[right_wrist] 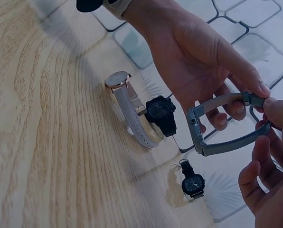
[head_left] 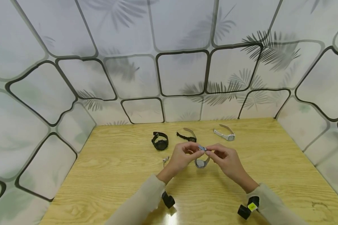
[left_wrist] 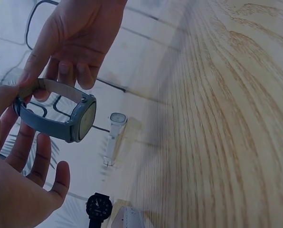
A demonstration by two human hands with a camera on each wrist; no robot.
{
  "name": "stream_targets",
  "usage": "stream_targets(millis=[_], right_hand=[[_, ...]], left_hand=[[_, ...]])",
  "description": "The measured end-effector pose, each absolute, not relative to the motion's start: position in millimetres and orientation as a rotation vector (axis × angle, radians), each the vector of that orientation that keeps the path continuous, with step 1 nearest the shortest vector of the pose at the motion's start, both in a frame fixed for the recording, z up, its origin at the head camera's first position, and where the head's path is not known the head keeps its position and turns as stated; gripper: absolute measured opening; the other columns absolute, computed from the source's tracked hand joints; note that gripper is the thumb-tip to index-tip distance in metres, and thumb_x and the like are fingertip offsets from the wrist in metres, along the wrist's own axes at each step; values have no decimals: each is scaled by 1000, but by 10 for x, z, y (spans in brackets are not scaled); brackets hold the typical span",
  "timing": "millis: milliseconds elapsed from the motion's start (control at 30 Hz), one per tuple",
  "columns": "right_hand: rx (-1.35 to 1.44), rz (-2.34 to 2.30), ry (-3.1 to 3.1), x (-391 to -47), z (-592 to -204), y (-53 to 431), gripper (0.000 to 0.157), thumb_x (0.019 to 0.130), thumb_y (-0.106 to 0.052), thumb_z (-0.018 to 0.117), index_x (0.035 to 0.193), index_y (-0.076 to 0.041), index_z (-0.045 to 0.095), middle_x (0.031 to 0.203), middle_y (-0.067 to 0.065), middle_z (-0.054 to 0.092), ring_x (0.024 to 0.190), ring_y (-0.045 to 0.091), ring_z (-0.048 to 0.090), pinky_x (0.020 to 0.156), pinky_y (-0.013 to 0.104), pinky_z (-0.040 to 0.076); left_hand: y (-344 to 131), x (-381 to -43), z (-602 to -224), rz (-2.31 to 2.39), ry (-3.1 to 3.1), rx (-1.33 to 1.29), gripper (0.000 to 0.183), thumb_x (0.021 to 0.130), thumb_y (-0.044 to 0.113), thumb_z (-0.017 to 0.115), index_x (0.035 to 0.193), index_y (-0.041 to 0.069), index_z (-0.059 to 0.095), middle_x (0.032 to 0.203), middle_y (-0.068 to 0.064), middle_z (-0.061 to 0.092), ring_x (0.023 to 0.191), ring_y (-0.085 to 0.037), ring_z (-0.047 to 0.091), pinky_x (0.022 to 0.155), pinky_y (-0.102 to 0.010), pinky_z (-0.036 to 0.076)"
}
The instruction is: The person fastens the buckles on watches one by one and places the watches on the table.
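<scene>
And there it was: above the yellow wood-grained table (head_left: 115,162), inside pale leaf-patterned walls (head_left: 183,75), left hand (head_left: 186,153) and right hand (head_left: 228,159) both pinched the grey-blue, round-faced watch (head_left: 200,163) by its strap, while the left arm (head_left: 149,193) partly hid a pale strap (head_left: 165,160).

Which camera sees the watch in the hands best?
The left wrist view: the watch is big there, and both its strap and slanted face show. The head view shows it small, fingers covering part of the strap. The right wrist view shows it big, but its case nearly edge-on.
</scene>
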State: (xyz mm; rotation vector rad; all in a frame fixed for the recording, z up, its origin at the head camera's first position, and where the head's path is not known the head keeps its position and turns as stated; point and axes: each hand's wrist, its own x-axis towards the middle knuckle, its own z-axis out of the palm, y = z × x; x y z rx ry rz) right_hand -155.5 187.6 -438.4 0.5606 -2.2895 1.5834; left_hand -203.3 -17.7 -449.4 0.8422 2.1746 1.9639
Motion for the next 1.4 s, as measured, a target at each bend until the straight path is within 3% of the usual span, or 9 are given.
stream_targets(millis=[133, 300, 400, 533, 767, 1033, 1233, 1400], right_hand=[[540, 1601, -2319, -1577, -4426, 1890, 20, 96, 1, 70, 113, -7, 76, 82, 12, 67, 56, 12, 49, 49, 27, 44], [528, 1680, -2367, -1611, -4542, 1953, 20, 98, -9, 71, 118, -12, 74, 91, 5, 71, 62, 13, 56, 53, 27, 49], [547, 1731, -2352, -1612, -4587, 1986, 19, 99, -10, 70, 118, -10, 73, 96, 9, 71, 64, 15, 56, 54, 29, 49], [561, 1756, -2327, -1600, -4619, 1997, 18, 100, -10, 70, 117, -10, 74, 88, 18, 67, 61, 15, 52, 52, 30, 46], [489, 1698, -2354, -1583, -4664, 1955, 17, 97, -8, 72, 113, -12, 76, 90, 10, 72, 62, 12, 51, 50, 26, 43], [461, 1653, -2368, -1460, -4497, 1830, 15, 96, -2, 71, 110, -2, 76, 82, 18, 67, 60, 14, 49, 49, 25, 42], [474, 1639, -2362, -1402, -4352, 1764, 15, 95, -1, 72, 110, -3, 76, 80, 16, 67, 59, 13, 50, 50, 25, 42], [453, 1669, -2344, -1460, -4482, 1795, 15, 95, -4, 73, 110, -7, 76, 84, 16, 69, 61, 14, 53, 50, 25, 43]], left_hand=[[-180, -2028, -4491, 1987, 2168, 821, 14, 97, 15, 73, 108, 6, 77, 93, -11, 74, 86, -15, 67, 83, -38, 56], [-217, -2013, -4465, 2020, 2152, 762, 14, 98, 18, 74, 108, 8, 77, 93, -5, 73, 86, -17, 67, 83, -34, 55], [-250, -2009, -4451, 2027, 2138, 744, 15, 97, 18, 75, 108, 8, 77, 92, -2, 73, 85, -16, 66, 82, -33, 55], [-272, -2015, -4470, 2017, 2118, 760, 15, 96, 17, 75, 108, 8, 77, 92, -2, 74, 84, -14, 67, 81, -33, 55], [-273, -2026, -4512, 1991, 2124, 770, 14, 96, 18, 76, 108, 10, 77, 90, -2, 72, 82, -14, 65, 77, -31, 54], [-252, -2011, -4577, 1894, 2210, 833, 12, 96, 21, 76, 103, 12, 79, 93, -2, 74, 83, -17, 67, 80, -36, 55], [-238, -1995, -4602, 1892, 2236, 834, 12, 96, 21, 76, 104, 13, 79, 97, -3, 75, 88, -21, 68, 84, -39, 55], [-223, -2003, -4614, 1923, 2196, 821, 12, 97, 21, 75, 103, 11, 79, 96, -8, 76, 90, -20, 68, 83, -39, 57]])
